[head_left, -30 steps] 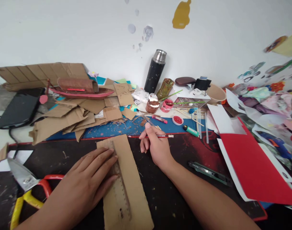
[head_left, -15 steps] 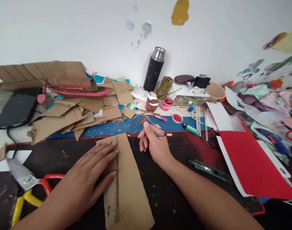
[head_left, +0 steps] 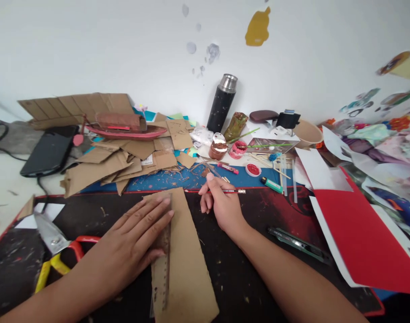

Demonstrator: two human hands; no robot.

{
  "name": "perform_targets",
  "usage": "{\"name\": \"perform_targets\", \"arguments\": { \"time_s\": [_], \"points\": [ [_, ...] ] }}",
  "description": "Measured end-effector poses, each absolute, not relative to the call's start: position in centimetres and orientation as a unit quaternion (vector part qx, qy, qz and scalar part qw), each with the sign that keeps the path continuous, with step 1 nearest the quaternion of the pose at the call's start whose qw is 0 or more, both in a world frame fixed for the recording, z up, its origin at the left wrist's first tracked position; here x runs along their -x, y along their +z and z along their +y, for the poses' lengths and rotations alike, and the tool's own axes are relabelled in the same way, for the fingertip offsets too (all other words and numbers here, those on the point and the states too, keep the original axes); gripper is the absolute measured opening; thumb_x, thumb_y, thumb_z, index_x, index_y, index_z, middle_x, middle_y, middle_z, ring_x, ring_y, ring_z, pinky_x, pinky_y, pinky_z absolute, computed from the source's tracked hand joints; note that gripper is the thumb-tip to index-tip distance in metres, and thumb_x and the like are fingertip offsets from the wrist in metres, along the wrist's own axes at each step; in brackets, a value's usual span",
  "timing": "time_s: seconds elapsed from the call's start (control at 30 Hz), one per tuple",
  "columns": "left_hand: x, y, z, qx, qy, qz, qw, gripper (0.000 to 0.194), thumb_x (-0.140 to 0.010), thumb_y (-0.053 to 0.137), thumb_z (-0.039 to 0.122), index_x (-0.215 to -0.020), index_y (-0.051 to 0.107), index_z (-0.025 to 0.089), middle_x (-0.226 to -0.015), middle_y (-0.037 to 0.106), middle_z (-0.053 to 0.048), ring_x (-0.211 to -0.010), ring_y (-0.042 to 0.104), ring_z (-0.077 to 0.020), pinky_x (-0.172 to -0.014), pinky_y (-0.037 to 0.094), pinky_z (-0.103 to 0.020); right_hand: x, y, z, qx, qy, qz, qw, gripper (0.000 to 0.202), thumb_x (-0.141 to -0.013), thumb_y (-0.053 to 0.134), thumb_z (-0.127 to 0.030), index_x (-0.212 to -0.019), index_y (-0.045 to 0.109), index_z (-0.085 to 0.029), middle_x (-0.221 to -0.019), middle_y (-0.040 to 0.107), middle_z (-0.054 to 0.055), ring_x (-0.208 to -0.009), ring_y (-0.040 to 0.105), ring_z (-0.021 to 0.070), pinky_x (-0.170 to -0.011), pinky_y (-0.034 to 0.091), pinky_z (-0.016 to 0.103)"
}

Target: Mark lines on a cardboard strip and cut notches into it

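Observation:
My left hand (head_left: 137, 235) lies flat with its fingers stretched out, pressing a clear plastic ruler (head_left: 162, 282). The ruler runs lengthwise along the left part of a brown cardboard piece (head_left: 189, 269), and its near end reaches past the cardboard's left edge. Just right of the cardboard, my right hand (head_left: 223, 204) is closed around a pencil (head_left: 237, 191). The pencil lies nearly level, with its eraser end to the right and its other end to the left. Scissors (head_left: 58, 246) with red and yellow handles rest left of my left hand, partly behind the forearm.
A cutter knife (head_left: 299, 246) lies right of my right forearm, beside red paper (head_left: 366, 237). Behind are cardboard scraps (head_left: 97, 172), a model boat (head_left: 124, 130), paint jars (head_left: 218, 149), a black flask (head_left: 221, 105), a green lighter-shaped item (head_left: 272, 184) and a phone (head_left: 51, 152).
The view has shifted, so most things appear farther right and slightly lower. My left hand has slid a little, and the ruler's near end has swung left on the cardboard. The pencil stays in my right hand.

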State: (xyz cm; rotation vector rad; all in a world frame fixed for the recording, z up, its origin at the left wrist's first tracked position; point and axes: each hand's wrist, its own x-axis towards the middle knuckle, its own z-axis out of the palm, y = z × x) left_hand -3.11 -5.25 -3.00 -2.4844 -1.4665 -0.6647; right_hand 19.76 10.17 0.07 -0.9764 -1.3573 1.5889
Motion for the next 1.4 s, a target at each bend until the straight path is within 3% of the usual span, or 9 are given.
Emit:
{"name": "perform_targets", "arguments": {
  "time_s": [0.1,0.3,0.5,0.6,0.73,0.87,1.2,1.3,1.4],
  "points": [
    [4.2,-3.1,-5.6,0.837,-0.209,-0.497,0.096,0.075,-0.121,0.05,0.053,-0.187,0.032,0.022,-0.178,0.06,-0.013,-0.164,0.057,-0.0333,-0.139,0.045,-0.051,-19.7,0.1,10.2,0.385,0.635,-0.533,0.405,0.073,-0.091,0.077,-0.091,-0.07,0.068,-0.022,-0.042,0.044,-0.008,-0.036,0.056,0.0134,-0.039,0.04,0.023],
    [5.8,-2.4,-6.2,0.822,-0.208,-0.522,0.09,0.077,-0.119,0.051,0.057,-0.187,0.032,0.026,-0.172,0.067,-0.014,-0.153,0.068,-0.0351,-0.127,0.057,-0.052,-19.6,0.2,10.1,0.378,0.64,-0.536,0.4,0.073,-0.091,0.078,-0.091,-0.07,0.069,-0.021,-0.043,0.046,-0.008,-0.037,0.057,0.0129,-0.04,0.04,0.022],
    [4.6,-0.4,-5.0,0.829,-0.225,-0.508,0.066,0.043,-0.118,0.059,0.042,-0.154,0.07,0.022,-0.147,0.083,-0.009,-0.139,0.075,-0.03,-0.122,0.058,-0.044,-19.5,-0.1,10.1,0.375,0.644,-0.535,0.398,0.072,-0.092,0.076,-0.09,-0.07,0.068,-0.022,-0.043,0.044,-0.008,-0.036,0.055,0.0129,-0.039,0.038,0.022],
    [4.0,0.0,-4.0,0.835,-0.233,-0.496,0.052,0.034,-0.118,0.059,0.04,-0.143,0.077,0.026,-0.135,0.086,-0.005,-0.127,0.08,-0.0268,-0.117,0.06,-0.041,-19.5,-0.1,10.2,0.379,0.647,-0.533,0.392,0.071,-0.092,0.077,-0.09,-0.071,0.068,-0.022,-0.042,0.044,-0.009,-0.036,0.055,0.0127,-0.039,0.037,0.022],
    [3.7,-0.5,-3.2,0.842,-0.232,-0.485,0.044,0.032,-0.117,0.061,0.043,-0.137,0.081,0.027,-0.134,0.087,-0.005,-0.126,0.081,-0.0274,-0.114,0.061,-0.043,-19.6,0.0,10.2,0.381,0.648,-0.535,0.386,0.072,-0.092,0.076,-0.091,-0.071,0.068,-0.022,-0.043,0.044,-0.009,-0.037,0.056,0.0126,-0.04,0.038,0.022],
    [3.7,-1.5,-3.3,0.843,-0.239,-0.479,0.054,0.035,-0.118,0.057,0.044,-0.139,0.079,0.024,-0.138,0.087,-0.006,-0.127,0.081,-0.0292,-0.112,0.062,-0.045,-19.6,0.2,10.2,0.377,0.652,-0.535,0.383,0.073,-0.091,0.075,-0.093,-0.072,0.069,-0.022,-0.044,0.045,-0.009,-0.037,0.056,0.0126,-0.04,0.039,0.022],
    [3.9,-2.8,-3.1,0.831,-0.258,-0.493,0.011,0.062,-0.116,0.063,0.049,-0.174,0.056,0.028,-0.168,0.071,-0.008,-0.154,0.068,-0.0329,-0.129,0.056,-0.049,-19.6,0.4,10.0,0.382,0.656,-0.528,0.381,0.071,-0.093,0.077,-0.089,-0.071,0.069,-0.022,-0.043,0.045,-0.009,-0.037,0.055,0.0126,-0.042,0.038,0.023],
    [3.9,-2.3,-3.2,0.829,-0.258,-0.496,0.009,0.068,-0.117,0.061,0.049,-0.18,0.047,0.03,-0.173,0.066,-0.008,-0.155,0.067,-0.0319,-0.13,0.056,-0.048,-19.6,0.3,10.0,0.386,0.655,-0.527,0.38,0.07,-0.095,0.076,-0.088,-0.072,0.069,-0.022,-0.043,0.046,-0.008,-0.037,0.056,0.0125,-0.042,0.038,0.023],
    [3.9,-2.1,-3.2,0.828,-0.258,-0.498,0.009,0.066,-0.117,0.06,0.047,-0.18,0.047,0.03,-0.173,0.066,-0.007,-0.153,0.069,-0.0305,-0.13,0.056,-0.046,-19.5,0.3,10.1,0.387,0.658,-0.523,0.38,0.071,-0.093,0.076,-0.09,-0.071,0.069,-0.022,-0.043,0.046,-0.008,-0.037,0.055,0.0122,-0.041,0.037,0.023]
  ]
}}
